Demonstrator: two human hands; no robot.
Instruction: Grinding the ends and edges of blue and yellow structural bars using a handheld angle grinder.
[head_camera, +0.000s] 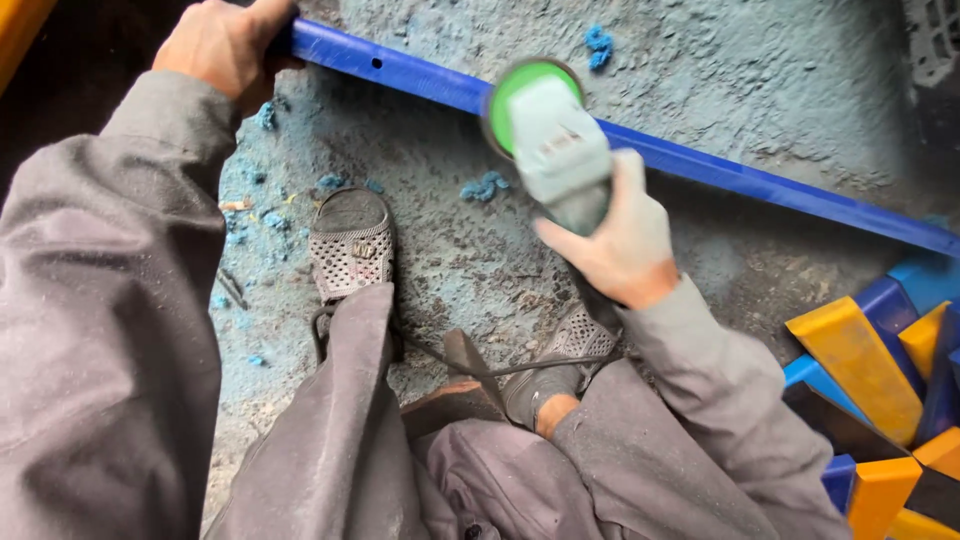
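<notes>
The worker sat low in dusty grey work clothes (110, 330), knees drawn up, with both feet in perforated grey shoes (350, 245) planted on the concrete floor (760, 80). A thin black cable (480, 368) ran across the lap area between the legs. To the worker's right lay a heap of yellow and blue plastic offcuts (880, 390), stacked at angles against one another. The right hand (625, 245) was wrapped fully around the body of a pale grey angle grinder (560, 150), fingers closed tight on it; the green-guarded disc (525, 95) sat against the near edge of a long blue plastic bar (720, 175). That bar ran diagonally across the floor beyond the feet, from upper left to the right edge of view. The left hand (225, 45) was clamped over the bar's far left end, fingers curled over the top. Blue shavings (485, 187) and fine blue dust lay scattered on the floor around the shoes and beyond the bar.
</notes>
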